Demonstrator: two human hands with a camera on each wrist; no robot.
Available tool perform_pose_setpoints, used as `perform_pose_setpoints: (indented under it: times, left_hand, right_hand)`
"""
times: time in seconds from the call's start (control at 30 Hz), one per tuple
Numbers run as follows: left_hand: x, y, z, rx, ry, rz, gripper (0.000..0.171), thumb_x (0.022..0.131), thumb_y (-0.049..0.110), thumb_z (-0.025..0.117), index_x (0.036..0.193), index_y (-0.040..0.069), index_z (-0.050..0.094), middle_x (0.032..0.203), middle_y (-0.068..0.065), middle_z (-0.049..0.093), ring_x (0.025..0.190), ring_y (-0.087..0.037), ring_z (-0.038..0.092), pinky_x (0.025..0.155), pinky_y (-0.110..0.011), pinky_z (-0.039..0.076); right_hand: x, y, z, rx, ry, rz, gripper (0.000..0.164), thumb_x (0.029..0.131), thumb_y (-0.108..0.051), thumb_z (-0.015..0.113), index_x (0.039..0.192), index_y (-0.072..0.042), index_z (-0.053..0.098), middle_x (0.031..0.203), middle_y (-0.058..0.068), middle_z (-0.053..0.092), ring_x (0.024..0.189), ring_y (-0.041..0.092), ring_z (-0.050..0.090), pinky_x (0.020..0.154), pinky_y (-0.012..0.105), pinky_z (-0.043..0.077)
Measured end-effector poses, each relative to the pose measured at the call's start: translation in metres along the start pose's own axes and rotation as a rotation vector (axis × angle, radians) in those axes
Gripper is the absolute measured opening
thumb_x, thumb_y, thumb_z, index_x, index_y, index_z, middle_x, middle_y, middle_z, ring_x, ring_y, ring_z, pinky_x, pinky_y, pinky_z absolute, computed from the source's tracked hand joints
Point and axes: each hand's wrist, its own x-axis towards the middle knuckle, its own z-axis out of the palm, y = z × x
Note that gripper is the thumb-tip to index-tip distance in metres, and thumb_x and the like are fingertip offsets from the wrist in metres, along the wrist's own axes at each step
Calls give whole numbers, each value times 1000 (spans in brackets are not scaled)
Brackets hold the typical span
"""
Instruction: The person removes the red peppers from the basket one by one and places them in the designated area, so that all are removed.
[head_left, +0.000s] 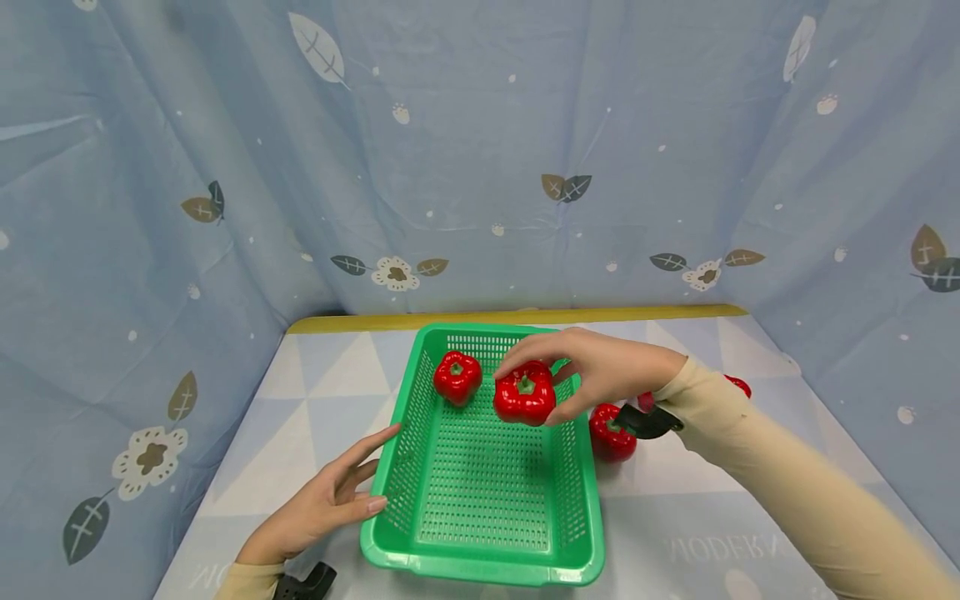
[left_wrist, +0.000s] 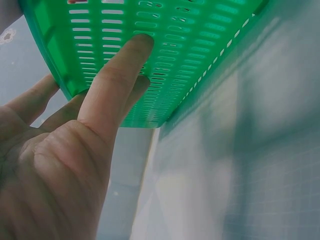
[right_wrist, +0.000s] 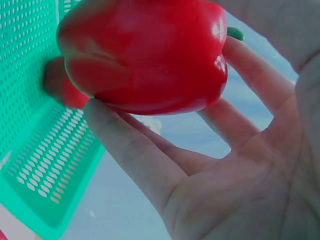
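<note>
My right hand (head_left: 592, 367) grips a glossy red bell pepper (head_left: 525, 393) between thumb and fingers, over the green plastic basket (head_left: 480, 570). The right wrist view shows this bell pepper (right_wrist: 145, 55) up close, its green stem at one side. Another red bell pepper (head_left: 457, 378) lies in the basket's far left corner. My left hand (head_left: 322, 504) is at the basket's left side, fingers fairly straight. In the left wrist view, its thumb (left_wrist: 117, 80) rests against the perforated outer wall (left_wrist: 165, 55).
Just right of the basket lies a red bell pepper (head_left: 612, 433). Farther right, another red piece (head_left: 738, 385) shows partly behind my right sleeve (head_left: 720, 417). A patterned cloth (head_left: 315, 392) covers the table, and a blue curtain (head_left: 480, 125) surrounds it at the back and sides.
</note>
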Motion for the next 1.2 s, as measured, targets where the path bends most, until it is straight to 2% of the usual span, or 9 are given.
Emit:
perform_pose_setpoints:
  times: [0.2, 0.4, 0.63, 0.8, 1.03, 1.2]
  left_hand:
    - [0, 1, 0, -4, 5, 7, 82, 111, 1, 60, 177, 27, 19, 183, -14, 0, 159, -63, 2, 116, -31, 48]
    - [1, -2, -1, -12, 2, 17, 83, 111, 0, 61, 178, 26, 19, 182, -15, -1, 159, -64, 1, 116, -33, 49]
    - [0, -3, 0, -24, 0, 13, 83, 111, 0, 61, 178, 26, 18, 182, -14, -1, 159, -64, -1, 116, -33, 49]
    - [0, -3, 1, -28, 2, 10, 83, 110, 0, 61, 178, 26, 19, 182, -14, -1, 159, -64, 0, 116, -34, 50]
    - [0, -2, 1, -25, 3, 21, 83, 110, -1, 61, 177, 24, 19, 182, -15, 0, 159, -63, 3, 116, -33, 50]
    - [0, -1, 1, -14, 3, 30, 83, 110, -1, 61, 177, 24, 20, 182, -16, 1, 159, -63, 4, 116, -32, 49]
  right_hand:
    - [-18, -9, -15, -11, 35, -2, 69, 90, -8, 92, 153, -22, 65, 153, -8, 60, 134, 18, 60, 97, 45, 63]
    - [-40, -5, -26, -55, 85, -47, 69, 90, -10, 93, 153, -19, 65, 155, -5, 59, 137, 18, 58, 101, 42, 62]
    - [-63, -13, -37, -86, 122, -51, 68, 91, 1, 87, 153, -19, 65, 154, -3, 60, 135, 18, 61, 98, 44, 63]
    - [-79, -15, -42, -97, 142, -57, 65, 94, -5, 88, 153, -17, 64, 154, 0, 60, 133, 19, 63, 99, 43, 63]
    - [-108, -13, -42, -121, 208, 16, 69, 92, -5, 91, 153, -22, 63, 155, -4, 60, 140, 15, 57, 105, 39, 60]
    - [-125, -8, -39, -144, 246, 42, 69, 92, -7, 92, 153, -23, 64, 154, -5, 60, 138, 14, 59, 101, 38, 62]
